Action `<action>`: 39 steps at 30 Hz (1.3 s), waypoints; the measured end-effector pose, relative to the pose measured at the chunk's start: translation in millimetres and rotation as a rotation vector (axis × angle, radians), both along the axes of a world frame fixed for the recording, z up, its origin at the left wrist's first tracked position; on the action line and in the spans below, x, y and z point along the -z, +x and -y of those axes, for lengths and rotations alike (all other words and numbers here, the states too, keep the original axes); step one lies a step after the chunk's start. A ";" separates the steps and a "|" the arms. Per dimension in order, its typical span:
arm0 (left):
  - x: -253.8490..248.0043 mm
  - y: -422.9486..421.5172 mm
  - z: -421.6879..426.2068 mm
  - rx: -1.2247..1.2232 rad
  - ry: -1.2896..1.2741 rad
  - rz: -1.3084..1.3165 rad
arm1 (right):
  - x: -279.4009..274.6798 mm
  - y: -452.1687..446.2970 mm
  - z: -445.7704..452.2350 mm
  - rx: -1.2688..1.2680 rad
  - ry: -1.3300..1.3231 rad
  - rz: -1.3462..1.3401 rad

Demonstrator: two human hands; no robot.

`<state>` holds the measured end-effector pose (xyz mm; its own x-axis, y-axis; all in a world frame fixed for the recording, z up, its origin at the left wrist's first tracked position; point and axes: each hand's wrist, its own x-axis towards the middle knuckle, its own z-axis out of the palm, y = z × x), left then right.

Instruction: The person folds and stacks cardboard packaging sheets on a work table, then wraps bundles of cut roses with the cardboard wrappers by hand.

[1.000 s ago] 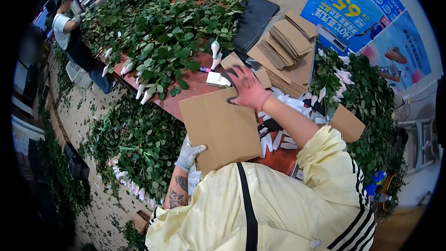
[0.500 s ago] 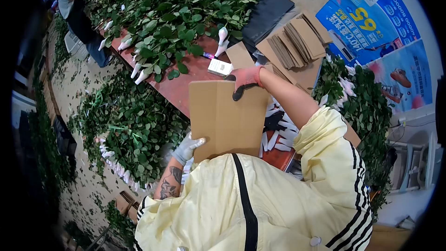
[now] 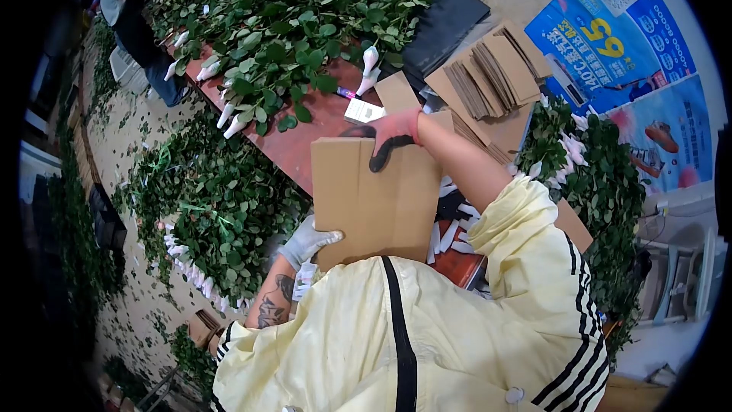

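A folded brown cardboard sheet (image 3: 374, 206) stands upright in front of my chest. My left hand (image 3: 309, 243), in a whitish glove, grips its lower left edge with the thumb on the near face. At the top edge, my right hand (image 3: 389, 140) in a pink and black glove has its thumb over the front and its other fingers partly hidden behind. Just beyond the right hand lie a small white box (image 3: 364, 111) and a purple pen-like item (image 3: 347, 93). White wrapped pieces (image 3: 450, 238) lie to the right, partly behind the cardboard.
Leafy stems (image 3: 282, 38) with whitish-pink wrapped heads cover much of the red table (image 3: 305, 141). Stacked cardboard pieces (image 3: 492, 76) sit at the back right. More leafy bundles (image 3: 221, 206) stand left and right. Another person (image 3: 133, 23) stands at the far left.
My right hand has slid left along the cardboard's top edge, its thumb now lower on the near face. My left hand keeps its hold. The view has shifted slightly.
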<state>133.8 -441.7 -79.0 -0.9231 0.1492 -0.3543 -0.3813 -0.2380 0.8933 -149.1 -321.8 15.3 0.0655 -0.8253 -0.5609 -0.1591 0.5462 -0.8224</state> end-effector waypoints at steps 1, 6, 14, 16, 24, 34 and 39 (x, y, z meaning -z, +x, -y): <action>1.7 1.1 -2.0 -0.011 0.005 0.000 | -5.9 5.8 5.1 -0.009 0.086 0.081; 8.3 14.5 -18.6 -0.328 0.200 -0.056 | 4.1 6.8 18.2 -0.143 0.127 -0.094; 13.2 25.6 -19.7 -0.343 0.263 -0.058 | -13.2 24.2 0.3 -0.069 -0.081 -0.748; 10.2 27.8 -14.8 -0.348 0.257 -0.087 | -18.7 21.3 -20.6 0.235 -0.598 -1.143; 29.0 16.4 -2.2 -0.432 0.445 -0.105 | 103.1 -4.3 -109.7 0.831 -0.312 0.248; -2.8 -24.7 6.3 -0.542 0.298 -0.231 | 9.9 62.0 -69.3 0.834 -0.186 -0.206; -2.0 -61.1 -25.6 -0.745 -0.046 -0.296 | -1.3 97.7 -13.8 0.658 0.163 -1.155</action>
